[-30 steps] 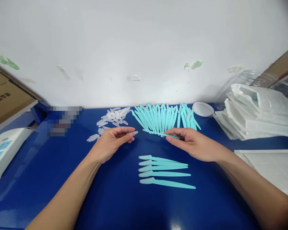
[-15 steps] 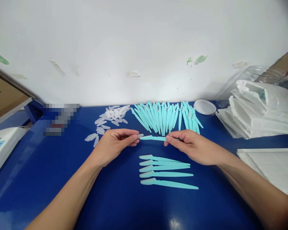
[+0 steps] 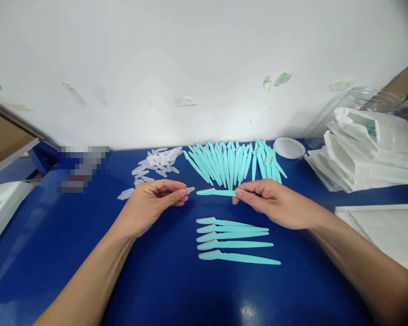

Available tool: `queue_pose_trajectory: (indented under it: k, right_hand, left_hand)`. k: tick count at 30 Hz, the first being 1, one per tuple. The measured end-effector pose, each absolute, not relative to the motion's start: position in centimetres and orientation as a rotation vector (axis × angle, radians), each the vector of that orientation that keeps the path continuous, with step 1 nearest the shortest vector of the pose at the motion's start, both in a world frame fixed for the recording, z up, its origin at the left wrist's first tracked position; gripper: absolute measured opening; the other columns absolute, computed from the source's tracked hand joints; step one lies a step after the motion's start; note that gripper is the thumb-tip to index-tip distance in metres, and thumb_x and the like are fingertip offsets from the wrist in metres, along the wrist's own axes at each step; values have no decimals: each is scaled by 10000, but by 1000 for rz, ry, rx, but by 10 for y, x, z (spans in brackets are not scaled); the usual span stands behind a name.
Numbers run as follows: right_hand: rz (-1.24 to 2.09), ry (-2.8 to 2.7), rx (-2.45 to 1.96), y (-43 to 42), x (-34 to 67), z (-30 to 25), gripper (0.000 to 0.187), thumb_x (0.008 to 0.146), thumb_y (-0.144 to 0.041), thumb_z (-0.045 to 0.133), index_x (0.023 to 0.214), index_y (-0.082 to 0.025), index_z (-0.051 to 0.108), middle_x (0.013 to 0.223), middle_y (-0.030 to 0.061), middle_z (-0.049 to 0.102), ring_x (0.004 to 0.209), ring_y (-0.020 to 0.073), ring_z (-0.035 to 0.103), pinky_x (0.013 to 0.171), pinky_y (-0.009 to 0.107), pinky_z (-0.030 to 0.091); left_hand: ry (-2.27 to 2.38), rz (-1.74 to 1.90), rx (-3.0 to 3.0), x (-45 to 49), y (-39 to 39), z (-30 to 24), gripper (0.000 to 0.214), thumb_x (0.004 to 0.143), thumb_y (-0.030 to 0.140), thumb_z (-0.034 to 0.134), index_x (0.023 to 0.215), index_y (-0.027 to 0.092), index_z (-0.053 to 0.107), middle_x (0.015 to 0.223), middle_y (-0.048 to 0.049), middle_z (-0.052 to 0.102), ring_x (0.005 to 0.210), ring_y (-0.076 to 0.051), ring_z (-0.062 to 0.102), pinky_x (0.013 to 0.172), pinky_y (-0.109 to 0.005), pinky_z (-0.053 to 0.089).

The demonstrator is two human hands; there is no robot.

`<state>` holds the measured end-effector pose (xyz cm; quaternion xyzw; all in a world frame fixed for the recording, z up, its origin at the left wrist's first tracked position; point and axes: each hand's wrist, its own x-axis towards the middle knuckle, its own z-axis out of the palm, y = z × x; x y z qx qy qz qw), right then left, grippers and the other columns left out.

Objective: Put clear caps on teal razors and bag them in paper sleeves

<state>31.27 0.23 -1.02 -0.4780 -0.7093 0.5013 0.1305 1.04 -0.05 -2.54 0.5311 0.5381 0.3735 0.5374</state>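
Left hand pinches a clear cap between thumb and fingers; right hand pinches a teal razor by its handle, held between the razor pile and the razor row. Change: cap and razor tip, nearly meeting half a second ago, now show a slight gap; parts remain unjoined.

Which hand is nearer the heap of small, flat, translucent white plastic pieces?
Left. The left hand is just in front of the heap; the right hand is farther off, to its right.
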Motion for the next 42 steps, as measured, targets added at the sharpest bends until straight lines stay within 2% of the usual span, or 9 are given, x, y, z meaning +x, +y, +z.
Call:
queue_pose_trajectory:
  k: [6,12,19,21,25,32,39,42]
  right_hand:
    - [1479,-2081,-1327,2,311,-10,408,1008,-553,452,985,-229,701,585,-74,301,518,104,248,463,256,217]
    - [1436,-2085,-1343,2,313,-6,428,1009,-544,447,969,-210,711,596,-70,296,523,101,260,477,251,239]
    - [1493,-2103,-1319,1,307,-10,443,999,-569,442,993,-214,707,586,-72,288,510,105,244,471,257,234]
    - [1461,-2106,-1305,-1,304,-11,416,1002,-544,452,967,-218,708,604,-59,356,522,106,305,493,259,274]
    - [1152,-2176,-1293,-4,300,-13,327,975,-462,543,876,-227,747,794,6,589,677,132,526,634,283,390]
    - [987,-2290,-1375,-8,300,-16,289,925,-458,606,827,-267,800,795,29,659,636,154,546,603,319,376]
    - [971,-2464,-1354,-11,302,-11,277,950,-462,588,871,-283,784,738,3,663,627,143,557,575,303,365]
    - [768,-2381,-1469,1,292,-5,354,955,-509,572,831,-246,772,734,17,688,628,151,581,592,311,387]
  left_hand:
    - [1197,849,1228,17,-2,-25,211,809,357,841,942,202,789,855,-26,795,785,-160,758,767,-252,632]
    - [1209,873,1191,12,-4,-23,209,813,336,840,946,188,777,891,-42,800,800,-168,761,780,-266,627]
    - [1147,826,1207,33,-7,-26,240,814,374,828,949,188,760,874,-31,782,810,-183,756,797,-311,626]
    - [1171,818,1253,37,-7,-25,250,826,397,811,972,200,761,889,-28,784,810,-184,751,792,-312,618]
    - [1317,693,1579,37,-11,-22,230,876,434,741,991,243,795,924,-24,793,833,-206,729,733,-296,576]
    - [1247,532,2098,41,-17,-22,220,959,345,613,982,287,824,1019,-42,761,862,-210,686,758,-314,535]
    - [1186,449,2134,36,-16,-18,241,974,365,588,1031,286,809,1011,-46,737,769,-175,661,641,-283,480]
    - [1285,588,2115,26,-11,-11,257,960,425,610,1050,274,798,993,-41,747,799,-183,662,665,-273,490]
